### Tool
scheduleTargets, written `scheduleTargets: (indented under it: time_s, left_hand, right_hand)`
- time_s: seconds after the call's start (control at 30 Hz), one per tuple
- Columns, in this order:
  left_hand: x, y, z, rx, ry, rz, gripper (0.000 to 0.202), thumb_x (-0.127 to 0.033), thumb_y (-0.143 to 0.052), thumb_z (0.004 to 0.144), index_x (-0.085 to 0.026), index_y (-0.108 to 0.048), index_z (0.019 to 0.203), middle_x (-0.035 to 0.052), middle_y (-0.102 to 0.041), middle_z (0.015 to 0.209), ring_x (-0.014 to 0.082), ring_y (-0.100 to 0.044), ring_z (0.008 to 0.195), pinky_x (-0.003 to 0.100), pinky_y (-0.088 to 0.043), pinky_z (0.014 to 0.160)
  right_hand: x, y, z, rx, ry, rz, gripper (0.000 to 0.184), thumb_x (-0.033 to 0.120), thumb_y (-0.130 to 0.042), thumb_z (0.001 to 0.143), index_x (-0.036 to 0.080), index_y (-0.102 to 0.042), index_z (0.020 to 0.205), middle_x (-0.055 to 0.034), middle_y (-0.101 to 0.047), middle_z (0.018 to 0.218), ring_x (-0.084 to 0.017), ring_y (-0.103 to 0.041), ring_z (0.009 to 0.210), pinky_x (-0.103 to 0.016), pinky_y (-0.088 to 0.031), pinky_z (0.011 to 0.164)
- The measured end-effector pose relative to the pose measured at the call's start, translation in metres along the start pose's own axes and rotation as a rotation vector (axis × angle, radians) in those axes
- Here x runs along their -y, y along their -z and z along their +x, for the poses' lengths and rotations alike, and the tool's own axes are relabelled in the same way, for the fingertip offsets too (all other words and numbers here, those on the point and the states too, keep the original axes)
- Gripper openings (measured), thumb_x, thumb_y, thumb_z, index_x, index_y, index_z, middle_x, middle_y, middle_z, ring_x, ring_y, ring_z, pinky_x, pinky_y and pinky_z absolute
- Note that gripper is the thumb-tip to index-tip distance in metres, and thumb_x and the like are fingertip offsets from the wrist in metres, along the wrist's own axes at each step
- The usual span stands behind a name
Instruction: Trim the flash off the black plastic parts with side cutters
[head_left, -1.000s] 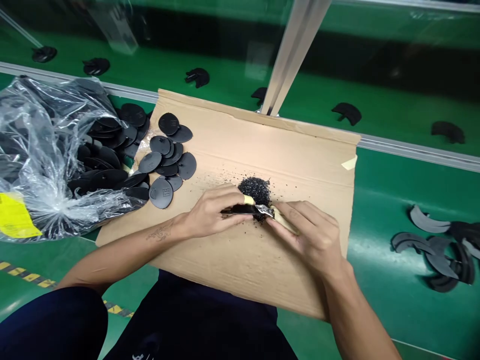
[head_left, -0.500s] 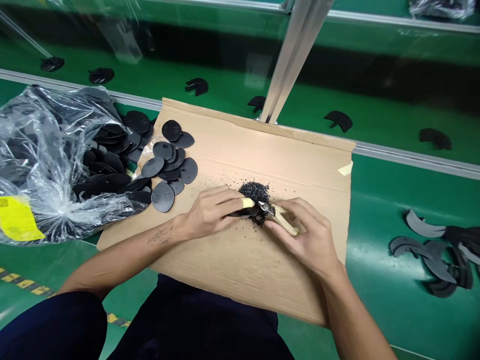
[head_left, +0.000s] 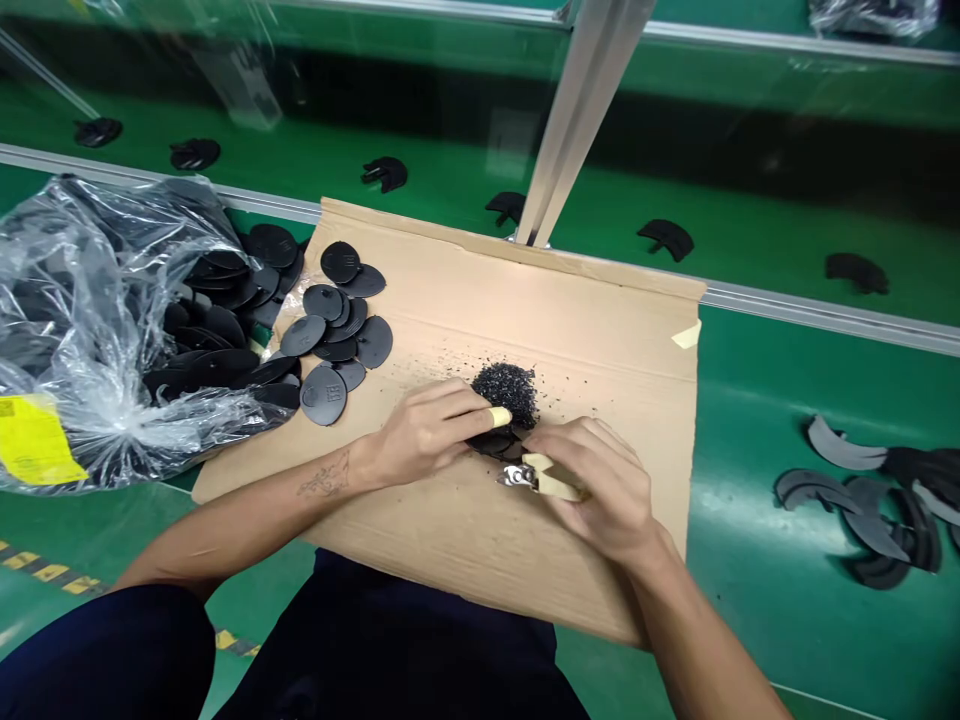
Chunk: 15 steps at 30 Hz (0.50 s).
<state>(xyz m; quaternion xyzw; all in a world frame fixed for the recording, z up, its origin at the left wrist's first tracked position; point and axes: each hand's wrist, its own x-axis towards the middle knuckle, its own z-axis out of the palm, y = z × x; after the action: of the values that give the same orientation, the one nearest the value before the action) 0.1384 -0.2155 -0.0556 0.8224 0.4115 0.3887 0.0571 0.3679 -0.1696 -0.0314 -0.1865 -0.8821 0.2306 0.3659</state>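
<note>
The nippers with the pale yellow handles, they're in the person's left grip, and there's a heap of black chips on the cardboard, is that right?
One thing is wrong: the nippers are in the right grip, not the left, as the head view shows. The heap of black chips is on the cardboard, as you said.
</note>
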Motion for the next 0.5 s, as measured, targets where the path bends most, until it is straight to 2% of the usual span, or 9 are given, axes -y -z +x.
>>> scheduleTargets:
  time_s: [0.13,0.23,0.5]
  left_hand:
    - [0.001,0.000,0.000,-0.029,0.047,-0.081,0.022,-0.002,-0.057,0.089,-0.014,-0.067,0.105,0.0078,-0.071,0.091,0.0159,-0.067,0.083,0.028,-0.057,0.072]
    - [0.001,0.001,0.001,-0.059,0.075,-0.158,0.016,-0.004,-0.058,0.090,-0.011,-0.067,0.101,0.0094,-0.071,0.090,0.0157,-0.069,0.084,0.027,-0.058,0.073]
    - [-0.001,0.005,0.002,-0.036,0.040,-0.256,0.013,-0.009,-0.059,0.093,-0.012,-0.066,0.104,0.0108,-0.075,0.092,0.0158,-0.073,0.086,0.025,-0.061,0.075]
  right_hand:
    - [-0.001,0.004,0.002,-0.044,-0.133,0.144,0.028,0.011,-0.067,0.086,0.021,-0.062,0.111,-0.0091,-0.072,0.096,-0.021,-0.069,0.083,-0.036,-0.056,0.070]
    - [-0.005,0.006,0.001,-0.070,-0.197,0.100,0.026,0.011,-0.064,0.087,0.022,-0.063,0.111,-0.0079,-0.072,0.095,-0.021,-0.069,0.084,-0.036,-0.056,0.071]
    - [-0.018,0.004,-0.003,0.075,-0.090,-0.199,0.022,0.020,-0.062,0.093,0.019,-0.064,0.114,-0.0099,-0.074,0.101,-0.023,-0.066,0.086,-0.037,-0.048,0.070]
